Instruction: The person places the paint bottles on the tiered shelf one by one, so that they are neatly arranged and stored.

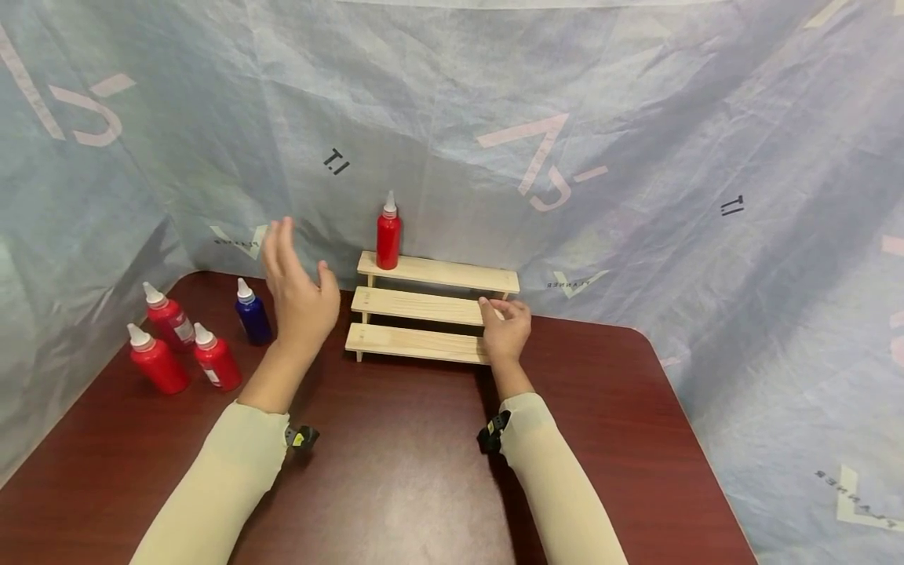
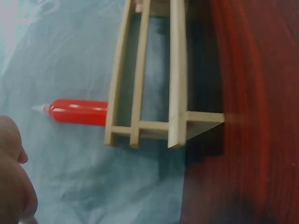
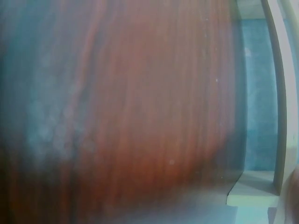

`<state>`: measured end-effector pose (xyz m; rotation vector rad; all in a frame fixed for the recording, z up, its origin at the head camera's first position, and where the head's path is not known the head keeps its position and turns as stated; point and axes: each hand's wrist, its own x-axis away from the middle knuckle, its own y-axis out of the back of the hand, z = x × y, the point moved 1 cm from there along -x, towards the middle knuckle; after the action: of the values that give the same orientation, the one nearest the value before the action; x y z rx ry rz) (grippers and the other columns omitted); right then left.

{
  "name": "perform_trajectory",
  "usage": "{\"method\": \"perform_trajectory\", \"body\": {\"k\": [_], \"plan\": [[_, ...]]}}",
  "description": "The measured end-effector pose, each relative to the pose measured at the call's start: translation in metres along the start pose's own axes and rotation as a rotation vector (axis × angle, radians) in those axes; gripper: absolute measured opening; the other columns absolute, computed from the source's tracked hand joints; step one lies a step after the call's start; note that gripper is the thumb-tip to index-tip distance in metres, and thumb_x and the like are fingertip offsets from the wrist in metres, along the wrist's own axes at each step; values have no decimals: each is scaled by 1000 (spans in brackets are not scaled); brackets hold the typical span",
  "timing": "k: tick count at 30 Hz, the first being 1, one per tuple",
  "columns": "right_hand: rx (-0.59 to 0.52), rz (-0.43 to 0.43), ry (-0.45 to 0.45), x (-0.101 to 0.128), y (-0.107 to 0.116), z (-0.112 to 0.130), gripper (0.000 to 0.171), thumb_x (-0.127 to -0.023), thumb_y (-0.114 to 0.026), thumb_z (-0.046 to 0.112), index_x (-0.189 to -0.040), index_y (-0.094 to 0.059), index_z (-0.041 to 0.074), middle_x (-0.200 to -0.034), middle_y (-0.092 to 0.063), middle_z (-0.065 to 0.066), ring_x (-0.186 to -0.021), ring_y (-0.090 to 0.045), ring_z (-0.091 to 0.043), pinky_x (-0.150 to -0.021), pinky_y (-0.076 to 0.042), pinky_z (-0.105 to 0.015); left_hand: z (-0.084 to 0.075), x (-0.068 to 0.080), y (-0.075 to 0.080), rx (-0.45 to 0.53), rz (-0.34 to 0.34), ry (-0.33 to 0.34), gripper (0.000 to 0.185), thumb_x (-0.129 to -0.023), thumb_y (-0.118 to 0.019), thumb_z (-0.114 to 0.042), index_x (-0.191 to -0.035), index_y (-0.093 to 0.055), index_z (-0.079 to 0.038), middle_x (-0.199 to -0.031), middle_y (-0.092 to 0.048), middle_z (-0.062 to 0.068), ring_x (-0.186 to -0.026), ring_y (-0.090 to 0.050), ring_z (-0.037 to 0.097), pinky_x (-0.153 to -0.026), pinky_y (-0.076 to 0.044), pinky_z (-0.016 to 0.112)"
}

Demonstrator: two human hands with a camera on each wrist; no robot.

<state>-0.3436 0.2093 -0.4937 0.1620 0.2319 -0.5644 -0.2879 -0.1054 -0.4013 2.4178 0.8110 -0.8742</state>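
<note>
A three-tier wooden rack (image 1: 417, 343) stands near the back of the table. One red squeeze bottle (image 1: 388, 239) with a white nozzle is upright at the left of its top shelf. My right hand (image 1: 507, 328) grips the rack's right end, thumb by the middle shelf; only a sliver of it shows in the right wrist view. Raised to the left of the rack, my left hand (image 1: 300, 294) has its fingers extended and holds nothing. Just left of it stands a blue squeeze bottle (image 1: 254, 318). The left wrist view shows part of that hand (image 2: 14, 172) at its edge.
Three red bottles, a rear one (image 1: 172, 320), a left one (image 1: 161, 365) and a right one (image 1: 217, 362), stand together at the left of the brown table (image 1: 395, 463). A grey cloth (image 1: 452, 102) hangs behind the table and along its sides.
</note>
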Motion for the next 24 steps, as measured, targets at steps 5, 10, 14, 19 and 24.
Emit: {"method": "perform_trajectory", "body": {"k": [5, 10, 14, 19, 24], "plan": [[13, 4, -10, 0, 0, -1, 28, -88, -87, 18, -98, -79, -7, -122, -57, -12, -121, -66, -34, -106, -55, -43, 3, -9, 14, -66, -179, 65, 75, -97, -60, -8, -166, -29, -13, -174, -24, 11, -166, -10, 30, -135, -1, 53], [14, 12, -8, 1, 1, 1, 28, -88, -87, 19, -98, -79, -7, -124, -58, -15, -121, -66, -35, -107, -55, -44, 16, -10, 21, -73, -306, 179, 76, -96, -59, -8, -165, -29, -17, -173, -25, 3, -166, -6, 27, -135, 2, 42], [13, 9, -7, -1, 4, 3, 28, -89, -86, 18, -98, -79, -7, -124, -58, -15, -121, -65, -36, -107, -55, -46, 29, -3, 18, -65, -376, 252, 76, -96, -59, -10, -165, -27, -19, -173, -23, -1, -166, -4, 26, -134, 8, 37], [29, 12, -22, -1, 4, 2, 28, -89, -86, 20, -97, -78, -5, -124, -58, -12, -120, -65, -32, -106, -54, -43, 43, 8, 14, -47, -448, 334, 74, -96, -62, -13, -162, -30, -21, -171, -26, -3, -164, -8, 22, -134, 7, 36], [32, 15, -22, 0, 4, 0, 27, -89, -86, 22, -95, -78, -4, -124, -58, -11, -121, -65, -31, -105, -55, -43, 56, 15, 15, -76, -504, 439, 71, -97, -67, -23, -160, -35, -18, -168, -34, 1, -159, -22, 16, -135, -5, 36]]}}
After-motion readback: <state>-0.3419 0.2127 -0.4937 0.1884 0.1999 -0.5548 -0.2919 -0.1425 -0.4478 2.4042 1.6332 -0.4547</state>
